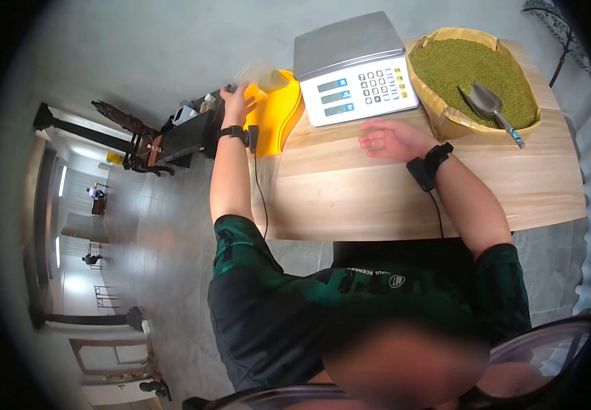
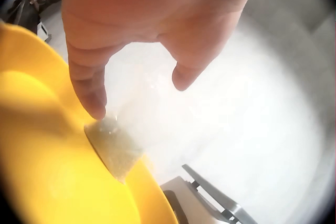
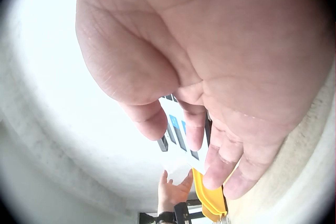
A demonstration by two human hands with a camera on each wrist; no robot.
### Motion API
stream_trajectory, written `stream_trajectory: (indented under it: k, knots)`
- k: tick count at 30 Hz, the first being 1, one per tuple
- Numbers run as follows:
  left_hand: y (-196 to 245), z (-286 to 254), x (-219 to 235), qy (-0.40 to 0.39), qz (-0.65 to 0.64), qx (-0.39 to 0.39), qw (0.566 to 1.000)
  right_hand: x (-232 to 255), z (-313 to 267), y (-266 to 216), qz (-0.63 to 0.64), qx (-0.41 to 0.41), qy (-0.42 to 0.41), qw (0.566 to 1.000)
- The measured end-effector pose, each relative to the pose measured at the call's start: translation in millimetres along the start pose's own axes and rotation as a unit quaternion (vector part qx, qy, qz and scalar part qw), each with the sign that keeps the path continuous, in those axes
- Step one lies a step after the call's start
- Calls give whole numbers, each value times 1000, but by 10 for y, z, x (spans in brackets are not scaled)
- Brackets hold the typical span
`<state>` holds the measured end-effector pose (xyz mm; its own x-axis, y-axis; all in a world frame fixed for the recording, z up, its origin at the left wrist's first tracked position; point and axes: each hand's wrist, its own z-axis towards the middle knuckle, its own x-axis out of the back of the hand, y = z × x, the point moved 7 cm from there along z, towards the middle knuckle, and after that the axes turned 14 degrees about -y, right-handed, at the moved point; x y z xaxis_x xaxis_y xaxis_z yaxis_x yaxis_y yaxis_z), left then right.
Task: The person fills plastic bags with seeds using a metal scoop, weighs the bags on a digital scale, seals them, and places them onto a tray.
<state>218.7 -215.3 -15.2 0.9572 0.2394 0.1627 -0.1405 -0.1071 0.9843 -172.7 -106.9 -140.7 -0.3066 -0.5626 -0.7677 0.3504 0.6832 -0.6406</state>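
Left hand [image 1: 237, 102] pinches a clear plastic bag [image 1: 261, 74] over the yellow tray [image 1: 278, 113] at ten o'clock, seemingly lifting it out; right hand [image 1: 391, 139], fingers relaxed, rests before the scale [image 1: 353, 68]; beans [image 1: 473, 72] and scoop [image 1: 490, 106] at one o'clock.

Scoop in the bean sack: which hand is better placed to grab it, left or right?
Right. The right hand rests loosely curled on the table before the scale, nearer the scoop. The left hand is busy with the clear bag at the yellow tray.
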Motion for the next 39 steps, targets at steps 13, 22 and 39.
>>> stream_trajectory:
  k: [13,22,39]
  knots:
    - [-616,-1998,79,-145,579,73,799,26,15,3,-9,4,-18,1000]
    - [-429,-1895,401,-124,449,75,882,-10,-15,-15,-45,40,-16,998]
    - [-144,-1956,-2014,-441,143,-112,879,-1256,-406,-256,-735,194,-18,650]
